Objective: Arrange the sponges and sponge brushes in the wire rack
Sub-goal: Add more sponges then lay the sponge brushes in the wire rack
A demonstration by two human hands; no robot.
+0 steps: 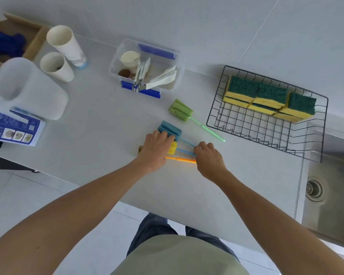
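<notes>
A black wire rack (252,126) sits on the counter at the right, with several yellow-and-green sponges (270,98) stacked along its far side. A green sponge brush (180,110) lies alone on the counter left of the rack. Nearer me lie blue sponge brushes (170,129) and a yellow-headed one (172,147), with an orange handle (180,159) beside them. My left hand (154,150) rests on the brush heads, fingers curled over them. My right hand (208,156) is closed around the handle ends of those brushes.
A clear plastic box (179,62) with blue clips holds utensils and a jar behind the brushes. Two paper cups (65,44), a white jug (28,88) and a blue leaflet (14,130) stand at the left. A steel sink (330,195) lies at the right.
</notes>
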